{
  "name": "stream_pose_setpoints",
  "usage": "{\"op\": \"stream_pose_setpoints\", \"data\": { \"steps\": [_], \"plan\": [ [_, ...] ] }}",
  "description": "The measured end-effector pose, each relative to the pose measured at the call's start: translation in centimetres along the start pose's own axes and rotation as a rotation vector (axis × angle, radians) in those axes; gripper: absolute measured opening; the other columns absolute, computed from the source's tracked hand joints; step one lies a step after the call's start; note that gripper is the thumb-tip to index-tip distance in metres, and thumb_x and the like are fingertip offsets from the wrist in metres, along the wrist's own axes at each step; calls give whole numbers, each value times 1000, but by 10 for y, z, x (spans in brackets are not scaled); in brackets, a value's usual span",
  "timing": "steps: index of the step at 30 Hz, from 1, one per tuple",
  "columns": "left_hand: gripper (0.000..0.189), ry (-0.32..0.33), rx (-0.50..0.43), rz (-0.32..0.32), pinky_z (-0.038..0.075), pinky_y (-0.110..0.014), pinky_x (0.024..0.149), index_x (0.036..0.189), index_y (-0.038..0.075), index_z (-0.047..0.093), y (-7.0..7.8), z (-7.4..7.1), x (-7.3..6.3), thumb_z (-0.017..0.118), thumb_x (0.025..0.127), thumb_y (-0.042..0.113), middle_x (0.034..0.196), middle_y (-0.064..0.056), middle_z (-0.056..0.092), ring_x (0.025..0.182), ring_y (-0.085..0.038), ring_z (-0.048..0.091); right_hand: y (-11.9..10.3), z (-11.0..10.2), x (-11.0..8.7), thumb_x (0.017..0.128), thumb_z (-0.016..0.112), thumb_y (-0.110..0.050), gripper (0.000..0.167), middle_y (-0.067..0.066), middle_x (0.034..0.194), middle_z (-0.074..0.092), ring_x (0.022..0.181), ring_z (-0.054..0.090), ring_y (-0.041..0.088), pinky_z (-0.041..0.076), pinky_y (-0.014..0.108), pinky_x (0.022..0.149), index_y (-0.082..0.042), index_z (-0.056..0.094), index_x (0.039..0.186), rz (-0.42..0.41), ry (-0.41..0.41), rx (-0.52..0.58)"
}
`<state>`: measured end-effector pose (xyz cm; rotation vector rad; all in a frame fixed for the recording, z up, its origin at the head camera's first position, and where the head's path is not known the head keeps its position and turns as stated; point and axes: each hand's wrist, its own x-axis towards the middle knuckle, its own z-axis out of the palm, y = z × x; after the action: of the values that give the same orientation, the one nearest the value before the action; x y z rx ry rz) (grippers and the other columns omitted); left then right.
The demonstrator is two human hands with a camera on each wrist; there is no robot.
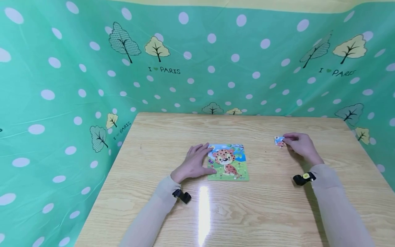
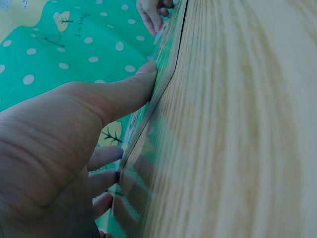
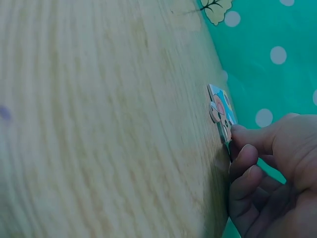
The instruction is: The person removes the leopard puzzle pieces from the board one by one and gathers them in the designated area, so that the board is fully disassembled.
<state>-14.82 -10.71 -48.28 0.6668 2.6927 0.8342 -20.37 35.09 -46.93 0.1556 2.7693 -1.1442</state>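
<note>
A square jigsaw puzzle (image 1: 229, 163) showing a spotted leopard cub on grass lies flat on the table. My left hand (image 1: 195, 163) rests at its left side, the thumb on the lower left part and the fingertips at the upper left edge. In the left wrist view the thumb (image 2: 124, 91) presses on the board and the other fingers touch its edge. Off to the right, my right hand (image 1: 299, 145) pinches a small jigsaw piece (image 1: 279, 141) with part of a leopard's head on blue. The right wrist view shows this piece (image 3: 220, 109) between thumb and fingers, close to the tabletop.
The wooden table (image 1: 247, 212) carries a bright light streak in front of the puzzle. A green dotted cloth (image 1: 210, 51) with printed trees hangs behind the table and along its left side. Each wrist wears a black strap with a small camera.
</note>
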Motion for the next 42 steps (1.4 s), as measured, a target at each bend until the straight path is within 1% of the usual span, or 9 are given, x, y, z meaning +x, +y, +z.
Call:
{"op": "stream_pose_setpoints", "data": {
  "steps": [2,6,13,20,25,33,35,37,42],
  "plan": [
    [100,1,1,2,3,-59,136,165,16,39,0,0,0,83,85,57,179,-7,23,166,-34,16,0,-1,-1,112,54,-27,44,28,125,66,85,65,13,55,26,62,4,61,142,12,-1,2],
    [100,0,-3,4,3,-59,135,165,16,40,1,0,0,83,85,57,179,-7,24,165,-34,16,-1,-1,-2,112,54,-28,44,28,126,67,86,64,14,54,26,61,4,62,142,24,8,4],
    [100,4,-2,0,5,-58,136,166,16,39,1,-1,1,83,85,57,179,-7,23,165,-34,16,-1,1,-2,112,53,-29,44,28,127,66,83,62,12,52,26,58,3,63,142,29,25,8],
    [100,-1,-1,0,5,-57,136,166,16,39,2,-3,-1,83,86,57,179,-7,23,165,-34,16,1,3,0,112,55,-29,43,27,127,67,78,61,7,53,25,59,2,64,141,16,38,5],
    [100,-4,7,-2,4,-57,136,166,16,39,1,-3,-1,83,86,57,179,-7,23,166,-33,16,1,5,0,112,54,-31,45,28,129,67,74,59,7,52,26,57,1,65,141,20,52,10],
    [99,-1,7,-2,4,-57,136,166,16,39,1,-2,-1,83,86,57,179,-7,24,165,-34,17,5,7,1,112,54,-34,48,30,134,65,72,57,7,50,26,56,2,64,142,27,63,2],
    [99,-1,10,-4,4,-57,136,166,17,39,1,-1,-1,83,86,57,179,-7,23,166,-33,16,5,7,1,112,54,-34,48,29,134,65,73,57,8,50,26,57,2,64,142,35,65,5],
    [100,-3,12,-5,3,-57,136,166,17,39,1,-1,-1,82,86,57,179,-6,23,166,-33,16,5,7,0,111,55,-34,48,29,134,65,78,58,8,52,23,59,2,64,142,33,74,0],
    [100,-6,9,-6,3,-57,136,166,17,38,1,-2,-1,82,86,58,179,-6,22,166,-33,16,2,8,-2,110,57,-37,50,28,136,66,96,61,14,52,15,65,1,65,141,35,100,-11]
  ]
}}
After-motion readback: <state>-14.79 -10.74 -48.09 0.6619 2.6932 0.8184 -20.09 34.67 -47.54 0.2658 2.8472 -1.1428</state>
